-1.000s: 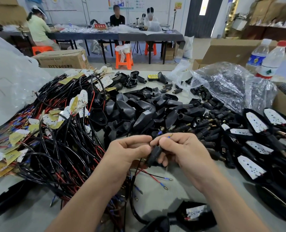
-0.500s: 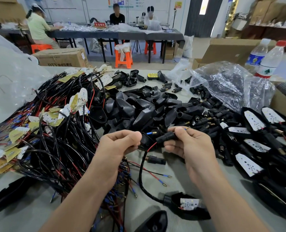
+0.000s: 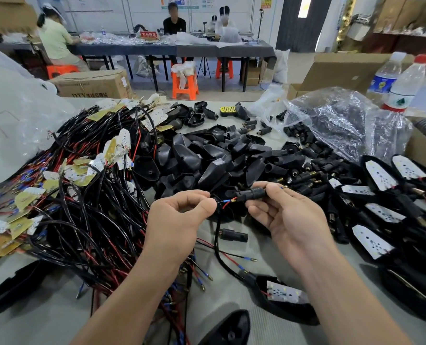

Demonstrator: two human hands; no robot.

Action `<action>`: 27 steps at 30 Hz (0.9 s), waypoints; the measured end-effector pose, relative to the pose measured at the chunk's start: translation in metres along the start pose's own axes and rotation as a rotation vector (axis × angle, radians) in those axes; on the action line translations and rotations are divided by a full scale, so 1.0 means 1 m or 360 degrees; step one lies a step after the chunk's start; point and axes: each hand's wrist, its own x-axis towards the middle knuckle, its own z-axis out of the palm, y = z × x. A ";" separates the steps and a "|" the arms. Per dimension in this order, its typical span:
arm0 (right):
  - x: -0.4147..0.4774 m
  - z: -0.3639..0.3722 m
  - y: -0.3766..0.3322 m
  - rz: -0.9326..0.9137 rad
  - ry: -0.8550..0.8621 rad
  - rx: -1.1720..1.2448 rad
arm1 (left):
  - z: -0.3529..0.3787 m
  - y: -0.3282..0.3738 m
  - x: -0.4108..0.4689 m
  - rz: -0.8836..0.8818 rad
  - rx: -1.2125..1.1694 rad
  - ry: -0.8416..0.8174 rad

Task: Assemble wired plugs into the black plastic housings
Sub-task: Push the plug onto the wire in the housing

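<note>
black plug point(image 3: 253, 194): held over the table point(image 3: 57, 322), just in front of the housing pile point(image 3: 207, 165).
right hand point(image 3: 289, 220): thumb and fingers grip the plug.
left hand point(image 3: 179, 215): pinches red and blue wires point(image 3: 225, 203) at the plug's end.
around: wire tangle point(image 3: 82, 215) at left; second plug point(image 3: 232, 235) lying below.
clear bag point(image 3: 344, 125): black connectors inside.

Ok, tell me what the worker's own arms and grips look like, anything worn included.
The left grip and right grip are bare hands: no gloves, and no rings on the fingers that show. The left forearm and right forearm are bare down to the picture's bottom edge, with no sleeve, watch or wristband in view.
</note>
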 end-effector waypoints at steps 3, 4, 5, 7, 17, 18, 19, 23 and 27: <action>0.000 0.000 0.000 0.0009 -0.0011 -0.0020 | 0.000 0.000 -0.001 0.0013 -0.0021 0.0023; 0.000 -0.001 0.000 0.0010 -0.0014 -0.0028 | 0.000 0.000 -0.001 0.0019 -0.0016 0.0031; -0.001 -0.001 0.000 0.0011 -0.0016 -0.0035 | 0.000 0.000 -0.001 0.0024 -0.0007 0.0038; -0.001 -0.001 0.000 0.0010 -0.0021 -0.0041 | 0.000 -0.001 -0.001 0.0046 0.0014 0.0056; 0.002 -0.003 0.001 0.0006 -0.0021 -0.0033 | -0.004 -0.003 -0.001 0.0174 0.0317 -0.0125; 0.002 -0.004 0.001 0.0004 -0.0021 -0.0038 | -0.004 -0.003 -0.001 0.0191 0.0342 -0.0133; 0.002 -0.004 0.002 0.0001 -0.0021 -0.0041 | -0.004 -0.004 0.000 0.0207 0.0362 -0.0142; 0.002 -0.004 0.002 -0.0008 -0.0024 -0.0049 | -0.005 -0.004 -0.001 0.0219 0.0426 -0.0138; 0.001 -0.004 0.002 -0.0028 -0.0067 -0.0077 | -0.005 -0.001 -0.004 0.0232 0.0549 -0.0095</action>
